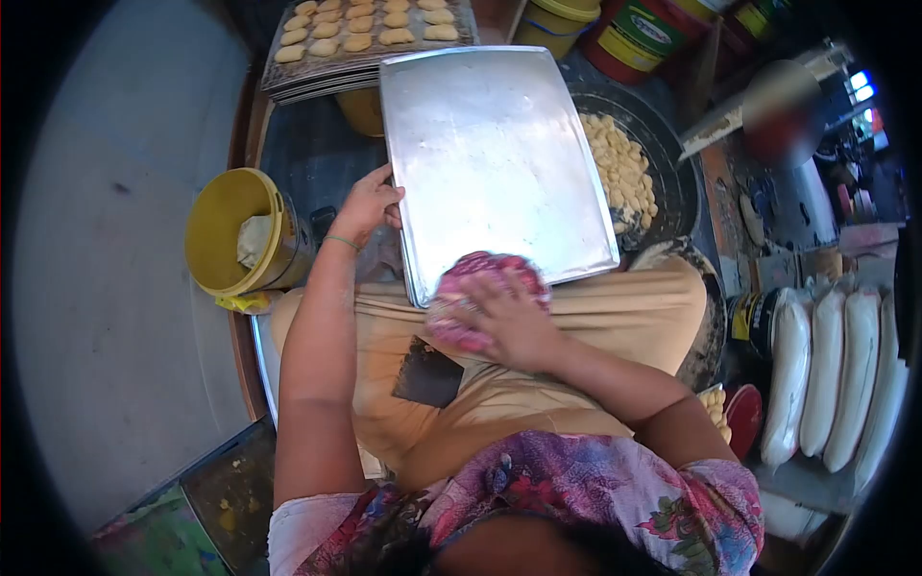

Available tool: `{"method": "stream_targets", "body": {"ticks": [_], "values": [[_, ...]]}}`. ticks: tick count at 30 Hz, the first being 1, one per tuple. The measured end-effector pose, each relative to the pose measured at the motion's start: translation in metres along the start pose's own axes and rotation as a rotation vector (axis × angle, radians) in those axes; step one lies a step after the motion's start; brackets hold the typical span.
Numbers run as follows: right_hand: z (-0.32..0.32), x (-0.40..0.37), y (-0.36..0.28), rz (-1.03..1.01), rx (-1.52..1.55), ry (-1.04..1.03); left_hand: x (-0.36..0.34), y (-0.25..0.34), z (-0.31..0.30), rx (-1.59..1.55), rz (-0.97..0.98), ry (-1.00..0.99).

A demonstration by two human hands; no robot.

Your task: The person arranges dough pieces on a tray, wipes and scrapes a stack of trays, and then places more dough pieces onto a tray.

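A flat silver baking tray (499,154) lies across the front of my lap, with at least one more tray edge showing under it. My left hand (373,204) grips its left edge, fingers closed around the rim. A pink and red cloth (471,288) is under my right hand (509,322), which presses it at the tray's near edge; the hand is slightly blurred. Beyond the tray's right side, a round dark pan (672,144) holds many small pale dough pieces (619,168).
A stack of trays (365,65) bearing rows of dough pieces stands at the back left. To the left is a yellow bucket (199,245) with a pale cloth inside. Buckets (639,38) stand at the back right, and long white filled bags (816,374) lie at right.
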State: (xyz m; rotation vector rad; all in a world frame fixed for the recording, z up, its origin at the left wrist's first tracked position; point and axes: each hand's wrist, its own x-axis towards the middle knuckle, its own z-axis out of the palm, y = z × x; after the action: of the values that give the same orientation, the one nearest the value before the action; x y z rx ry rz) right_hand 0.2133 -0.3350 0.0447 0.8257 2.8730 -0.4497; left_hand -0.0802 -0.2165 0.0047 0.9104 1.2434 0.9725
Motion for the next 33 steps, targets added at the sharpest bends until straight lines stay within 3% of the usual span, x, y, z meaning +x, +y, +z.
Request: {"method": "stream_targets", "body": {"ticks": [1,3,4,5,9,10,11,12,15,20,22,25,26,29,30,31,33], "values": [[-0.034,-0.014,0.008,0.156,0.222,-0.101,0.000,0.000,0.001,0.010,-0.004,-0.005],[-0.080,-0.028,0.023,0.443,0.151,-0.216,0.001,0.001,0.000,0.022,-0.005,-0.005],[0.005,-0.059,0.086,0.457,0.036,0.171,0.001,0.002,0.001,0.039,-0.010,-0.007],[-0.010,-0.070,0.107,0.553,0.115,0.292,0.000,0.003,0.002,0.035,-0.016,-0.010],[-0.020,-0.075,0.165,0.763,-0.001,0.477,-0.002,0.001,0.002,0.059,-0.031,0.009],[-0.029,-0.063,0.150,0.665,-0.036,0.412,0.000,0.001,0.000,0.070,-0.026,0.028],[-0.038,-0.044,0.114,0.494,-0.218,0.534,-0.001,0.005,-0.001,0.024,-0.039,0.031],[-0.042,-0.030,0.087,0.348,-0.155,0.467,-0.002,0.006,0.000,-0.021,-0.056,0.030],[-0.025,0.020,0.041,0.042,0.144,0.001,0.005,-0.007,-0.006,-0.083,-0.086,0.048],[-0.033,0.154,0.082,-0.141,-0.093,0.248,0.005,-0.006,-0.002,-0.140,-0.110,0.161],[-0.048,0.204,0.113,-0.089,-0.040,0.312,0.006,-0.011,-0.006,-0.156,-0.130,0.174],[-0.082,0.255,0.163,0.076,-0.021,0.332,-0.001,0.002,0.021,0.155,0.063,0.260],[-0.096,0.264,0.181,0.171,-0.042,0.290,0.005,-0.008,0.027,0.028,0.147,0.330],[-0.121,0.272,0.257,0.373,0.047,0.321,0.014,-0.027,0.022,0.129,0.154,0.389],[-0.128,0.267,0.288,0.464,0.023,0.235,0.013,-0.025,0.025,0.133,0.169,0.423],[-0.124,0.260,0.315,0.588,0.073,0.366,0.012,-0.022,0.031,0.137,0.186,0.455],[-0.128,0.231,0.341,0.689,0.061,0.385,0.011,-0.018,0.035,0.177,0.227,0.503]]}}
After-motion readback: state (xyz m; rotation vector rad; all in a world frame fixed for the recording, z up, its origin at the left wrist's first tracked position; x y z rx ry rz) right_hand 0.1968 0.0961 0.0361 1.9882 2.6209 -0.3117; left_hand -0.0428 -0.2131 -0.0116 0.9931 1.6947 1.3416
